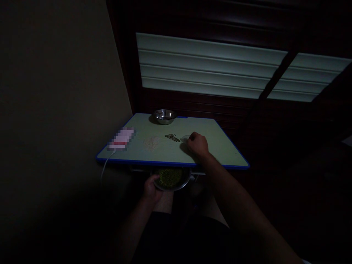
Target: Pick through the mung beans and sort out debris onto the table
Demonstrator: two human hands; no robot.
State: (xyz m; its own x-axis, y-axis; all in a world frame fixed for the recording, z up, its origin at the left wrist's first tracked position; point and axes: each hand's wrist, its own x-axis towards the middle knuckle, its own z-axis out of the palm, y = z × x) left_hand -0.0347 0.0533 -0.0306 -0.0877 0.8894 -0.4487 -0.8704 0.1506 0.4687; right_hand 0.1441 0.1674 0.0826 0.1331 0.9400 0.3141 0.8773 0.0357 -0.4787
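Observation:
Below the table's front edge, my left hand point(153, 189) grips the rim of a metal bowl point(184, 183), thumb over the side. Small green beans point(170, 177) lie inside the bowl. Over the tabletop my right hand point(198, 144) is closed in a pinch on a small, pale, translucent scoop-like piece point(185, 139). The tip of that piece is beside a scattered pile of dark seeds or beans point(172, 137). Left of this pile, pale grains point(151, 143) are spread thinly. In the dim light I cannot make out the exact kind of either.
A second metal bowl point(164, 116) stands at the back of the pale, blue-edged table point(220, 150). A blurred-out phone-like device point(121, 139) lies at the left, its white cable point(103, 168) hanging over the edge. Dark louvred woodwork point(203, 102) rises behind, and a wall is on the left.

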